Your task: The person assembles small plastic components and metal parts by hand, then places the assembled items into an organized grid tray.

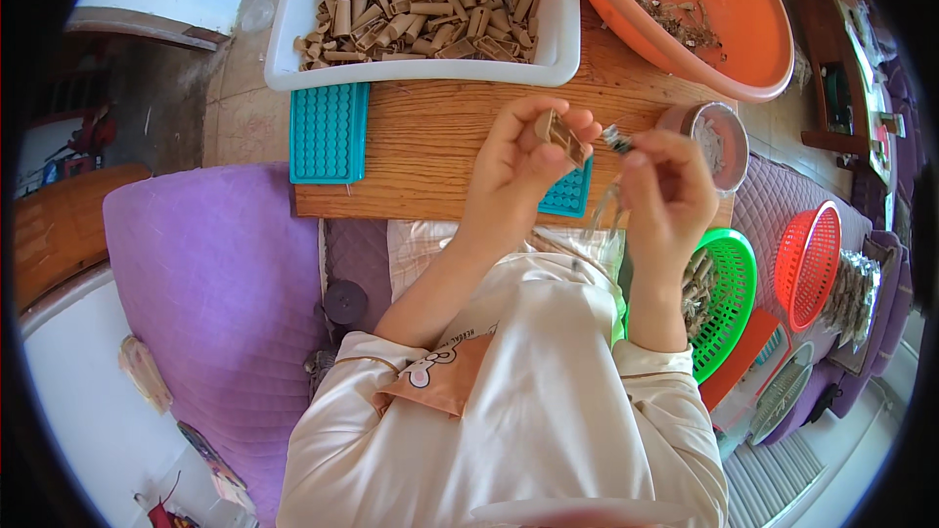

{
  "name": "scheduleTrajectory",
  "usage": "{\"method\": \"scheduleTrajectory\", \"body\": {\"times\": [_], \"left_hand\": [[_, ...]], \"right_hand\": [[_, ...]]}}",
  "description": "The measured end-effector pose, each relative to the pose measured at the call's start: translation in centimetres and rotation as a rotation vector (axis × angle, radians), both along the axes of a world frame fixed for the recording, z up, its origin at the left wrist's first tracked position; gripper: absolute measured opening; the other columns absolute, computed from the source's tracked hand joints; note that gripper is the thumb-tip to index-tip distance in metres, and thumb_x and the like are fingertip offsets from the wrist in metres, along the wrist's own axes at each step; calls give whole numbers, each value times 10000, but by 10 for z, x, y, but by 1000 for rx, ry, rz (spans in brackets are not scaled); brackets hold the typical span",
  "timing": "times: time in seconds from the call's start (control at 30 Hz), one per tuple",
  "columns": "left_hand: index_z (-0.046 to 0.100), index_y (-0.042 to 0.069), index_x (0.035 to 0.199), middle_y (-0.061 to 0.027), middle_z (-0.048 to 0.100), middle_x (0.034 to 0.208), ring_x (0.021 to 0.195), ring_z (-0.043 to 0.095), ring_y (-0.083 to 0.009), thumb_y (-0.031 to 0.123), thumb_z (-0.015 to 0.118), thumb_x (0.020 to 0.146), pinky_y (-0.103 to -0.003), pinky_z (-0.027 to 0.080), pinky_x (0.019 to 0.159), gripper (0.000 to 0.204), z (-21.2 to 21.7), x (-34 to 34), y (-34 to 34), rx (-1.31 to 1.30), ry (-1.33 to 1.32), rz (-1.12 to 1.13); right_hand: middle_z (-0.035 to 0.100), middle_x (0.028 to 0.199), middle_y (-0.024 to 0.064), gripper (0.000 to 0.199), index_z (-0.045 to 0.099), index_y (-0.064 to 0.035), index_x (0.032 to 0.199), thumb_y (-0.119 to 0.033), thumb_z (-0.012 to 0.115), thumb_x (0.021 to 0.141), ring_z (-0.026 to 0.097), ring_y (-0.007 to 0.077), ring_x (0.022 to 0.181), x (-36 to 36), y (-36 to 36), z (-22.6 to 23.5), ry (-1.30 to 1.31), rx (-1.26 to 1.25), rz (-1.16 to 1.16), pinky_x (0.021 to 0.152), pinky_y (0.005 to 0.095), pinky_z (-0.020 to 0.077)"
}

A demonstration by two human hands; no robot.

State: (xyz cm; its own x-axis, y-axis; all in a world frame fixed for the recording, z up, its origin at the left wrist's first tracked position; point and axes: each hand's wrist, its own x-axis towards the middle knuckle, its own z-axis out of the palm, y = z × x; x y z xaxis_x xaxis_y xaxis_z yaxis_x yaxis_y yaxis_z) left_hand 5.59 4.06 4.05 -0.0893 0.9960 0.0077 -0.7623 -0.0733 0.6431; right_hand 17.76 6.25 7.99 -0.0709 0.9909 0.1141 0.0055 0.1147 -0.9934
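Over the near edge of the wooden table, my left hand (pixel 514 161) grips a small tan plastic shell (pixel 561 137), its hollow side tilted up. Just to its right, my right hand (pixel 675 181) pinches a small dark and silvery part (pixel 616 140). Thin pale wires (pixel 604 210) hang below the right hand, apparently joined to that part. A narrow gap separates the part from the shell. Partly hidden beneath the left hand lies a teal tray (pixel 564 198).
A white tub (pixel 421 71) full of tan shells stands behind my hands. An orange basin (pixel 753 44) holding small wired pieces is at the far right. A round container (pixel 740 152), a teal ridged tray (pixel 328 137), a green basket (pixel 734 303) and a red basket (pixel 807 269) surround me.
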Motion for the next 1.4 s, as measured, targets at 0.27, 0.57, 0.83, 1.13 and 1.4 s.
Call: {"method": "scheduleTrajectory", "body": {"times": [0.27,0.57,0.83,1.13,1.4], "left_hand": [[442,11,1100,-135,543,1042,970,531,-266,206,600,758,-359,458,813,424,2,0,-28,-12,193,-14],[440,5,1136,-142,546,1040,969,531,-275,184,596,763,-362,446,834,442,-1,2,-35,44,230,-30],[367,-2,1204,-131,492,1121,1013,497,-200,216,488,843,-296,434,833,439,7,3,-37,-35,18,-54],[411,-6,1130,-120,523,1054,918,533,-159,213,429,875,-270,437,794,336,9,5,-32,-75,237,65],[393,43,1154,-90,543,1027,800,539,-72,225,412,882,-167,419,563,328,4,1,-31,-195,162,54]], "right_hand": [[530,608,43,143,557,4,747,88,617,648,436,71,444,-15,-26,-8,-218,408,-10,360,186,306],[525,606,38,138,554,12,738,91,616,644,469,82,477,-13,-45,-10,-256,352,-101,386,196,346],[474,802,70,221,616,-47,907,45,597,707,529,136,564,-5,-36,-3,-428,416,190,470,235,416],[475,872,78,248,521,17,932,112,534,703,528,91,637,-15,-39,-25,-19,61,64,506,183,432],[496,790,69,181,545,6,860,95,546,702,538,101,609,-19,-37,-25,-172,179,4,484,191,430]]}}
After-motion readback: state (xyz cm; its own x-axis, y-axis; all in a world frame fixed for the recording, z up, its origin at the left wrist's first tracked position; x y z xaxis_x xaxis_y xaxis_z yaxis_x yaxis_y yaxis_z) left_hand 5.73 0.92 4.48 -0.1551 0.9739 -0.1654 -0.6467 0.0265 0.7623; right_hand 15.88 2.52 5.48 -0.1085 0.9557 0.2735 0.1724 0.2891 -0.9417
